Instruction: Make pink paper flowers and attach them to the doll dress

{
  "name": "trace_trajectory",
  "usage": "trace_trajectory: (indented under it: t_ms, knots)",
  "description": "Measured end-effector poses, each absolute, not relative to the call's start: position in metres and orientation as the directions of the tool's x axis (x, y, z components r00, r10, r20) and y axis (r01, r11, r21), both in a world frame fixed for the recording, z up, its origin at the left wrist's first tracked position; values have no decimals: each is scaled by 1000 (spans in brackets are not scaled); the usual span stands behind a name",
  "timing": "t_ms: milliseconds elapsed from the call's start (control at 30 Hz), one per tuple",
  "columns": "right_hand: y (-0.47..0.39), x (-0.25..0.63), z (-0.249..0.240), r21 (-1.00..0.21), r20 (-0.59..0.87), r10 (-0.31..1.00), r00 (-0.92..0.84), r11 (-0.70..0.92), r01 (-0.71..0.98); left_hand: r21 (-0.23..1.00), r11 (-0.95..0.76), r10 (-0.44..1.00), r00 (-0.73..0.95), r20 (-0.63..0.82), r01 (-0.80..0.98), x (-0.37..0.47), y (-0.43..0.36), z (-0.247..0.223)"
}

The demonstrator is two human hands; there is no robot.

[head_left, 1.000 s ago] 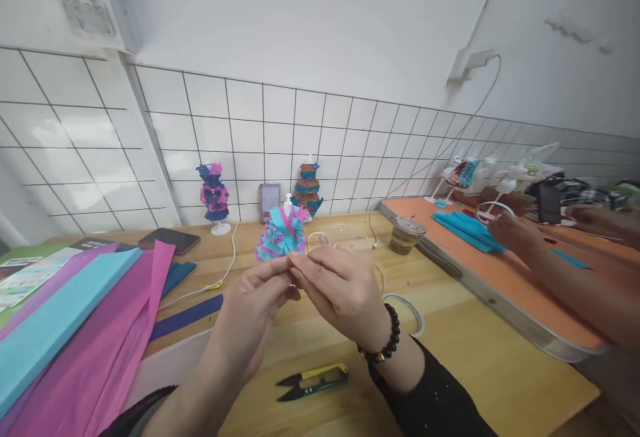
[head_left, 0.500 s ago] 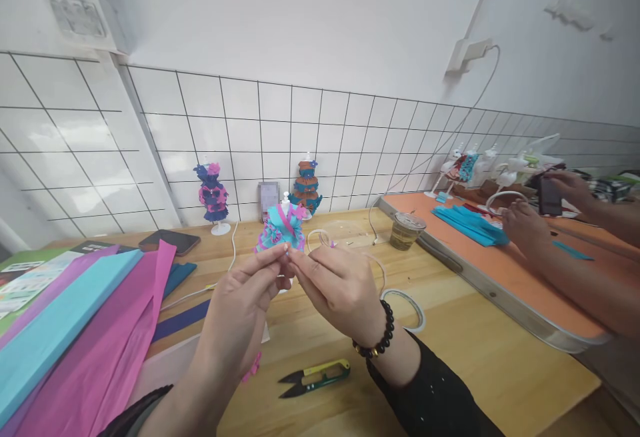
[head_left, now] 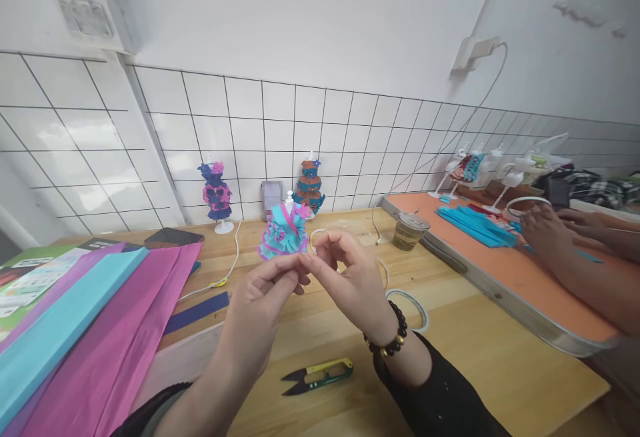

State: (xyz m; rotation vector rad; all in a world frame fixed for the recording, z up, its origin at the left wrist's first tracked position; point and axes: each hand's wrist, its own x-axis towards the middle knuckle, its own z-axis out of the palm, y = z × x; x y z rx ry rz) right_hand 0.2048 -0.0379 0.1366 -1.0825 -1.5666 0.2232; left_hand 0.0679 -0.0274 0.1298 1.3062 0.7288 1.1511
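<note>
My left hand (head_left: pixel 267 304) and my right hand (head_left: pixel 350 284) meet at the fingertips above the middle of the table. Both are pinched closed; whatever lies between the fingers is hidden or too small to name. Just behind them stands a small white dress form wearing a turquoise and pink paper dress (head_left: pixel 286 227). Below my hands, yellow and green thread snips (head_left: pixel 320 376) lie on the wood. Beside my right wrist is a roll of tape (head_left: pixel 423 314). A dark blue paper strip (head_left: pixel 197 312) lies to the left of my left hand.
Pink (head_left: pixel 107 310) and light blue paper sheets (head_left: pixel 75 330) cover the left side. Two more dressed forms, a blue-pink one (head_left: pixel 217 190) and a brown-teal one (head_left: pixel 310 187), stand by the wall. A plastic cup (head_left: pixel 410 230) stands near the orange table (head_left: pixel 505 270), where another person's hands (head_left: pixel 550 234) work.
My fingertips have shifted slightly right and down, and my right fingers have curled higher. The pink sheets' corner has spread right. The other person's phone-holding hand has lowered.
</note>
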Motion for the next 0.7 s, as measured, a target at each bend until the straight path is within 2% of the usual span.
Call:
trace_trajectory:
  t_ms: [67,167,300,400,533,700]
  knots:
    - [-38,206,139,-735,604,797,22,547,401,963,-113,930,314,189,-245,67,-27,129]
    - [-40,206,144,-775,562,827,-27,538,332,963,-110,930,317,188,-247,67,-26,129]
    - [-42,204,145,-835,497,868,-11,481,267,984,-137,924,344,167,-110,68,-25,132]
    - [-40,204,143,-871,459,888,-23,454,187,977,-206,913,349,212,-53,69,-26,134]
    - [-38,206,142,-868,483,871,-89,490,84,957,-275,902,319,291,-94,67,-26,132]
    - [-40,206,144,-855,496,863,-97,505,122,961,-243,918,287,273,-136,68,-25,129]
